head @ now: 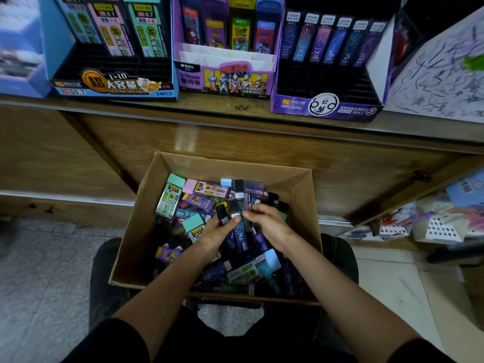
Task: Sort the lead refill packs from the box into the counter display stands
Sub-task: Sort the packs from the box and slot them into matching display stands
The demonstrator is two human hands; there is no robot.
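Over the open brown cardboard box, the left hand is clutching several slim dark lead refill packs while the right hand is pinching their tops; squaring them flush is looking wise before loading the purple constellation-print cardboard display stand

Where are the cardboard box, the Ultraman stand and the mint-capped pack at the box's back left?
cardboard box (301,195), head view, bare inner right wall.
Ultraman stand (225,79), head view, front panel with the heroes.
mint-capped pack (170,197), head view, middle of its label.

Head-worn view, down onto box.
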